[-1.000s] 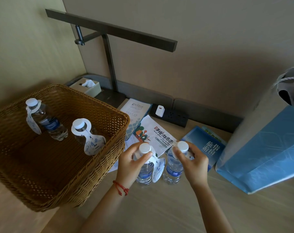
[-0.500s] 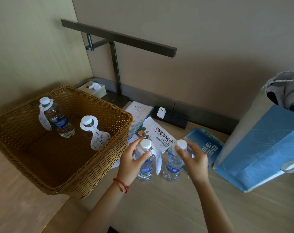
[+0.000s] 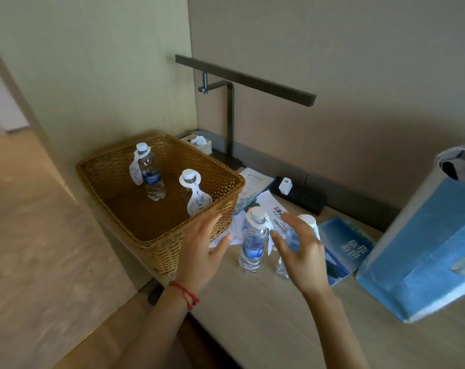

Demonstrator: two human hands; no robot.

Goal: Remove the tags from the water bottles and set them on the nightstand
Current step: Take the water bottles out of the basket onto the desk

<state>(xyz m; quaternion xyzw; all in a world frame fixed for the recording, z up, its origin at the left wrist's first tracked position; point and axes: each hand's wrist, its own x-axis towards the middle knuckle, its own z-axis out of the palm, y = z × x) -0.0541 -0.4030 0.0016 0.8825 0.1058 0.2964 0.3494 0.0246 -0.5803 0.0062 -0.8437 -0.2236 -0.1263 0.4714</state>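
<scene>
Two small water bottles stand side by side on the nightstand top. The left bottle wears a white paper tag around its neck. The right bottle is partly hidden behind my right hand, which hovers open just in front of it. My left hand is open too, fingers spread, between the bottles and the wicker basket. Inside the basket stand two more tagged bottles, one at the back and one nearer. Neither hand holds anything.
A blue paper bag stands at the right. Brochures and leaflets lie behind the bottles. A dark desk lamp, a tissue box and a power strip with a white charger line the wall.
Both hands have let go of the two bottle caps and pulled back, opening. The camera view has shifted so the basket and floor show further left.
</scene>
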